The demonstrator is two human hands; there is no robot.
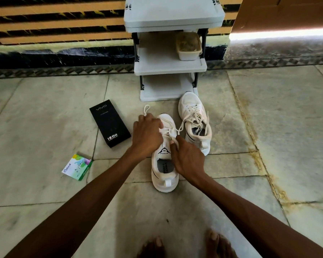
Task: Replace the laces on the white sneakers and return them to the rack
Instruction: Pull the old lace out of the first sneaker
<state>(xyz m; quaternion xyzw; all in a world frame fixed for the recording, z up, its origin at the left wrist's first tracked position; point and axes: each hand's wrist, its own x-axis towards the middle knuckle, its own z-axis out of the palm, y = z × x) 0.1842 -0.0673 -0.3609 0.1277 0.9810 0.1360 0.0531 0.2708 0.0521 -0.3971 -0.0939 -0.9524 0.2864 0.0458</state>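
Partly, left hand (147,135) hides laces (168,130) on near sneaker (164,176).

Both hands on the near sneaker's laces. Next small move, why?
Probably pull the hands apart to draw the lace snug: the left hand holds a loop over the near sneaker, the right hand pinches a strand by the tongue, so the lacing looks unfinished.

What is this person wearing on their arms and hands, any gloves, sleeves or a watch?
Nothing that shows. The left hand and right hand are bare, with no gloves or rings in view, and no sleeve, watch or bracelet appears up to the picture's edge.
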